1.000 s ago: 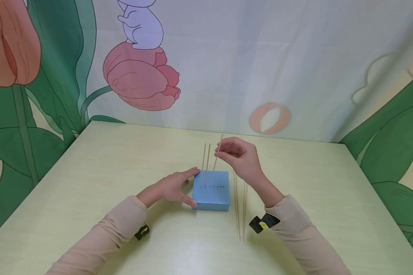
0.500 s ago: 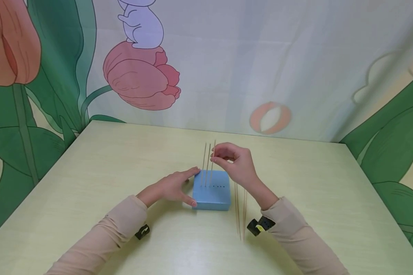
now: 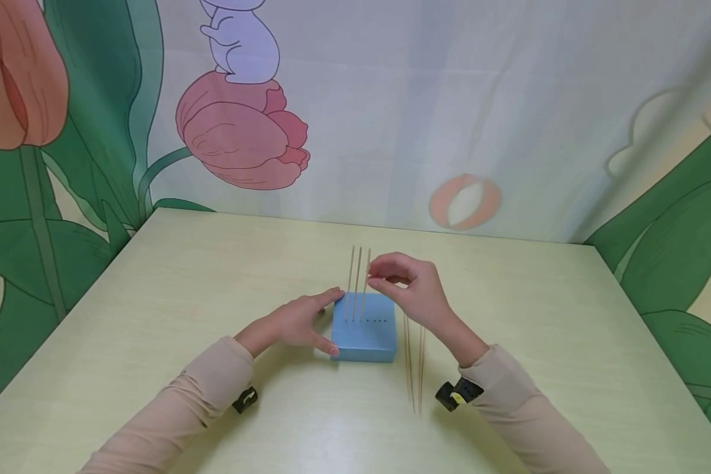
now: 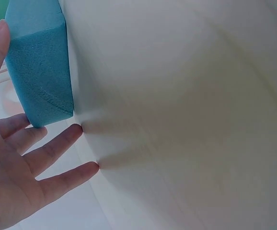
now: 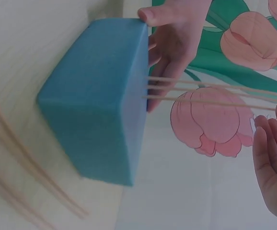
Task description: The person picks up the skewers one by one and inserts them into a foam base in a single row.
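Right hand (image 3: 416,286) lower, fingertips apart beside third stick (image 3: 365,289), pale table (image 3: 243,263), floral backdrop (image 3: 361,131) behind

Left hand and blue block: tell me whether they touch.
Touching. The right wrist view shows it: the left hand's thumb tip lies on a top corner of the blue block, with no gap between.

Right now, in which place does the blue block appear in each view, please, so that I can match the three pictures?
Head: the blue block is below the centre, slightly to the right.
Left wrist: the blue block is in the upper left, cut off by the top edge.
Right wrist: the blue block is left of centre, shown whole.
Shared landmark: the left hand, at the blue block in all three views.
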Demonstrator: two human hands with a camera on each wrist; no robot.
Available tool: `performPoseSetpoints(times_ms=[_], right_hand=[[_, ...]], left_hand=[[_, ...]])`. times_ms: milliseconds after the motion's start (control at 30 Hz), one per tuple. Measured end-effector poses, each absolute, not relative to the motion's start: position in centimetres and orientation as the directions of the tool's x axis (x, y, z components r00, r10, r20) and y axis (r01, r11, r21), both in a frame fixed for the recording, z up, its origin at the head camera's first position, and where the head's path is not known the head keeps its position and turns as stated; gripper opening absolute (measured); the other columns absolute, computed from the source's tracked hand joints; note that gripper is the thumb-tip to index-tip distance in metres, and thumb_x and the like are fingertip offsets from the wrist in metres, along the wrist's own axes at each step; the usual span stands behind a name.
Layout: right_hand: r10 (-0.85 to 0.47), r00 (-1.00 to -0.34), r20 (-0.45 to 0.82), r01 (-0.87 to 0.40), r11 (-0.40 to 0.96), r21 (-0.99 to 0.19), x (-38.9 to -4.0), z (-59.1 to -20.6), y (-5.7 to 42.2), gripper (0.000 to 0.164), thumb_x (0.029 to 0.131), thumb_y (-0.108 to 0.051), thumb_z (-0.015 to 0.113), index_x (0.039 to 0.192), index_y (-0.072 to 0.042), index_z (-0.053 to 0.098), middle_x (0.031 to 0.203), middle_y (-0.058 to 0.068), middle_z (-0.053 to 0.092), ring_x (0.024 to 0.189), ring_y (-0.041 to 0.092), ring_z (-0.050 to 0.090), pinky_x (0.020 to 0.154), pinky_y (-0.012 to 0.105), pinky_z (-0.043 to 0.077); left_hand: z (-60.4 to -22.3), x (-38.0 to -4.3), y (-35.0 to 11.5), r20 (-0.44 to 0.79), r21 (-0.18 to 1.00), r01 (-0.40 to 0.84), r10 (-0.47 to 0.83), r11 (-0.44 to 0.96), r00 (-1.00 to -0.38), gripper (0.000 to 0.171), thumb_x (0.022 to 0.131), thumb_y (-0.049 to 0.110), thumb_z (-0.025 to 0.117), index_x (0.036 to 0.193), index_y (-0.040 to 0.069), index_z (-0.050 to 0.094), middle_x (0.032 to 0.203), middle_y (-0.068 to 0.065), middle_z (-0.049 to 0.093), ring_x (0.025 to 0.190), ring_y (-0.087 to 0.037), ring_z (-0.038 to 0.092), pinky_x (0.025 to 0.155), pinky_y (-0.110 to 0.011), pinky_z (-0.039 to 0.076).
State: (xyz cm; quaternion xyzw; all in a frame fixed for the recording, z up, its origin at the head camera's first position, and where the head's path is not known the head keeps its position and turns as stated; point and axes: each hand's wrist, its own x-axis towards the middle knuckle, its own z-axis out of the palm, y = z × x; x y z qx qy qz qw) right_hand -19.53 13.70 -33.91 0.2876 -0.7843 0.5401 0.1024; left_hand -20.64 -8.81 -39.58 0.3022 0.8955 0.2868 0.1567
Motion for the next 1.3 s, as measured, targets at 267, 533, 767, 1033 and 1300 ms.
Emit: performPoseSetpoints(times_ms=[267,533,767,1033,1300], right_hand=[[-0.290,-0.898,0.333,-0.412,0.283,-0.866,-19.6,-35.4,16.4,0.022,0.079,-0.003,0.069,0.101,0.002,0.063,0.093,0.019,0.065,0.081,0.019,0.064,0.072,0.023,0.050],[-0.246,-0.948,0.204,-0.279,0.323,-0.904,-19.9,-36.9,18.5,0.026,0.081,-0.003,0.068,0.105,0.001,0.062,0.088,0.015,0.064,0.076,0.026,0.061,0.066,0.025,0.051],[-0.227,-0.971,0.081,-0.162,0.369,-0.915,-20.1,-38.3,19.8,0.033,0.080,-0.005,0.069,0.111,0.000,0.059,0.083,0.011,0.059,0.074,0.039,0.057,0.061,0.033,0.051],[-0.259,-0.965,-0.040,-0.069,0.400,-0.914,-20.4,-40.2,21.2,0.048,0.079,-0.008,0.071,0.121,0.003,0.052,0.085,0.010,0.057,0.071,0.021,0.056,0.060,0.030,0.051],[-0.280,-0.953,-0.115,-0.032,0.472,-0.881,-20.6,-41.8,22.4,0.060,0.078,-0.012,0.073,0.130,-0.001,0.045,0.089,0.011,0.050,0.071,0.020,0.050,0.054,0.029,0.047]], left_hand=[[-39.8,-20.7,-8.8,-0.116,0.595,0.453,0.628,0.664,-0.769,0.102,0.066,0.038,0.080,0.144,0.004,0.024,0.148,-0.012,0.023,0.117,-0.032,0.048,0.099,-0.042,0.034],[-40.0,-20.8,-8.8,-0.106,0.610,0.452,0.632,0.651,-0.768,0.102,0.065,0.038,0.081,0.144,0.005,0.024,0.147,-0.012,0.025,0.116,-0.033,0.049,0.098,-0.042,0.036],[-40.0,-20.7,-8.9,-0.104,0.607,0.457,0.635,0.651,-0.766,0.102,0.066,0.039,0.080,0.144,0.004,0.023,0.146,-0.013,0.028,0.114,-0.034,0.050,0.096,-0.041,0.037],[-39.9,-20.7,-9.0,-0.101,0.614,0.456,0.638,0.644,-0.764,0.102,0.066,0.037,0.081,0.143,0.004,0.023,0.147,-0.014,0.025,0.115,-0.035,0.049,0.097,-0.042,0.036],[-40.0,-20.8,-9.0,-0.100,0.616,0.462,0.645,0.638,-0.758,0.102,0.066,0.038,0.080,0.143,0.004,0.024,0.146,-0.014,0.026,0.114,-0.035,0.050,0.098,-0.041,0.036]])
